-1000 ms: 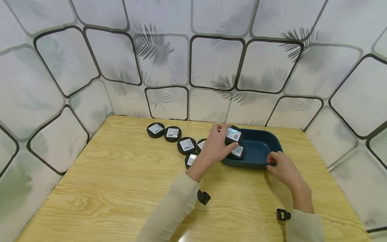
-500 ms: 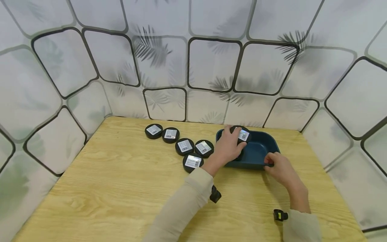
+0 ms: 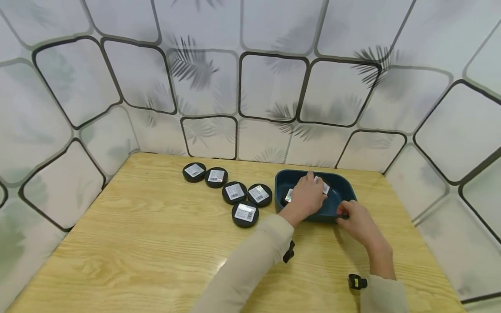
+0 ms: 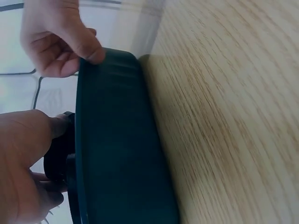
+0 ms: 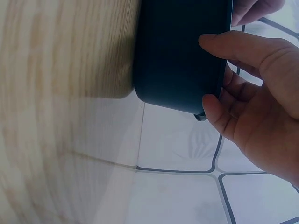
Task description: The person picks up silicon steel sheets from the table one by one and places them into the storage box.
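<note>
My left hand [image 3: 307, 195] is over the dark blue bin [image 3: 338, 184] and grips a flat round black container [image 3: 324, 186] with a white label. In the left wrist view, the fingers hold this container [image 4: 58, 154] at the bin's rim, partly inside. Another labelled black container [image 3: 288, 195] lies in the bin's left part, half hidden by the left hand. At the bin's front right corner, my right hand [image 3: 358, 221] pinches the rim. Its thumb lies on the outer wall in the right wrist view, with the fingers [image 5: 217, 114] at the edge.
Several more flat black containers with white labels lie label-up left of the bin: one [image 3: 245, 214] nearest me, one [image 3: 259, 194] close to the bin, others [image 3: 194, 172] farther left. The wooden table [image 3: 156, 243] meets a patterned fabric wall [image 3: 270, 134] behind.
My left hand has carried the black container rightward and lowered it into the bin. The right hand keeps its hold on the rim. The head view has shifted slightly.
</note>
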### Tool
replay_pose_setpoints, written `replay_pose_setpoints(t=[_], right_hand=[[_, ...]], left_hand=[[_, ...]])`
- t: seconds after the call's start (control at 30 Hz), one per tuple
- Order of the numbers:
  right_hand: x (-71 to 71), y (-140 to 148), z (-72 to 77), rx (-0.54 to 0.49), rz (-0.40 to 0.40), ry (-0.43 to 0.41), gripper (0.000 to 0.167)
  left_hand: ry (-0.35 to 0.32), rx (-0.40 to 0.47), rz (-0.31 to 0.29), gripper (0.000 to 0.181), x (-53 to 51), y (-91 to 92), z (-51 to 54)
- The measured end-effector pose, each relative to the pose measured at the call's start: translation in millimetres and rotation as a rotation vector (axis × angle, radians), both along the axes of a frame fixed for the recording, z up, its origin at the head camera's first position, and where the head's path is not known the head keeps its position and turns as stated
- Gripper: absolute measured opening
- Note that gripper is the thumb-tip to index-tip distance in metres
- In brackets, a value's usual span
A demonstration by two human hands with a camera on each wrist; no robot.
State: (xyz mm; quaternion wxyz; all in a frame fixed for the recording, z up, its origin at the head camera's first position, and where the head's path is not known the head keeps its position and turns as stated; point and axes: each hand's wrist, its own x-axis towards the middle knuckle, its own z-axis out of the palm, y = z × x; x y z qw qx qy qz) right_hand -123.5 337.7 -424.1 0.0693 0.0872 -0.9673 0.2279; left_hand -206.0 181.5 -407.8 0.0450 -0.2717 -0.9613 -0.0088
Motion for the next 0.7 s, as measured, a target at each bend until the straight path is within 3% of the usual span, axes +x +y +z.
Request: replay_pose_setpoints(t=[0.2, 0.37, 0.53, 0.7], right_hand=[[-1.8, -2.6, 0.2, -0.005, 0.013, 0.007, 0.016], [-3.3, -4.4, -2.2, -0.008, 0.016, 0.008, 0.016], [-2.2, -2.9, -0.6, -0.014, 0.004, 0.006, 0.016], [-2.0, 0.3, 0.2, 0.001, 0.001, 0.015, 0.017]], left_hand=[[0.029, -0.096, -0.002, 0.056, -1.0, 7.8, -8.4], [-0.019, -0.149, -0.019, 0.047, 0.4, 10.7, -13.9], [-0.069, -0.131, -0.042, 0.038, -0.2, 14.2, -10.8], [-0.082, -0.120, -0.037, 0.042, -4.4, 17.6, -12.7]])
